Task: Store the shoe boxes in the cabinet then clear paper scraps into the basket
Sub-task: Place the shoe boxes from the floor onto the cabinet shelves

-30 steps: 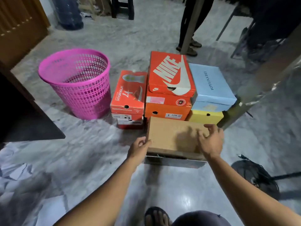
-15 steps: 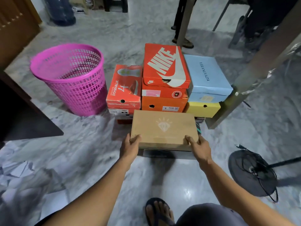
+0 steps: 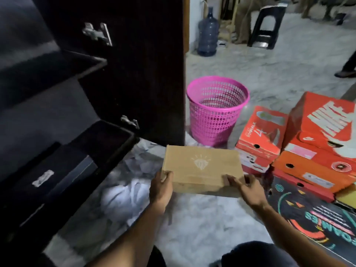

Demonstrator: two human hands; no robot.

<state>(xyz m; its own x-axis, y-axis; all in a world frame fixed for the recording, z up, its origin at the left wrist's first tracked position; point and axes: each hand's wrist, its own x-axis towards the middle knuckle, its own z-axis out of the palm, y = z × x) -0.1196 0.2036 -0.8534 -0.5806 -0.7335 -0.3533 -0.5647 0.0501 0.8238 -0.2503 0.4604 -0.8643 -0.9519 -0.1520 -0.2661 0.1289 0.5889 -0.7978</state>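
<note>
I hold a plain brown cardboard shoe box [image 3: 202, 166] in the air above the floor. My left hand [image 3: 160, 186] grips its near left corner and my right hand [image 3: 245, 186] grips its near right corner. The dark cabinet [image 3: 63, 105] stands open on the left, with dark shelves and a black box on a lower shelf. A pink mesh basket [image 3: 217, 110] stands on the floor behind the brown box. White crumpled paper scraps [image 3: 123, 197] lie on the floor in front of the cabinet. More shoe boxes are stacked at right: a red one [image 3: 262, 135], an orange Nike one [image 3: 325, 122] and a black printed one [image 3: 312, 214].
The cabinet's open dark door [image 3: 146, 70] stands upright between the shelves and the basket. A blue water jug [image 3: 208, 31] and a black stool [image 3: 267, 26] are at the back. Another person's foot [image 3: 345, 73] shows at far right.
The brown box has been lifted off the black box and carried left. My view has swung left, so the cabinet now fills the left side.
</note>
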